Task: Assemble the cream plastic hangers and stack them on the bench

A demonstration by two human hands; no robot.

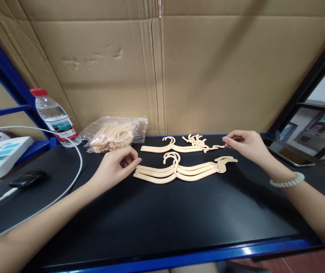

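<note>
Fingertips of the left hand (117,167) nearly meet just beside the front hangers (156,179); rear hangers (155,149) lie beyond. Rightward, a hooked piece (216,147) reaches the right hand's (245,146) narrow pinch; whether gripped, I cannot tell.

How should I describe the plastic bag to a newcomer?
Look at the back of the black table, near the cardboard wall. Between the water bottle and the loose hangers lies a clear, crinkled plastic bag. Unlike those hangers, its beige pieces are wrapped.
</note>
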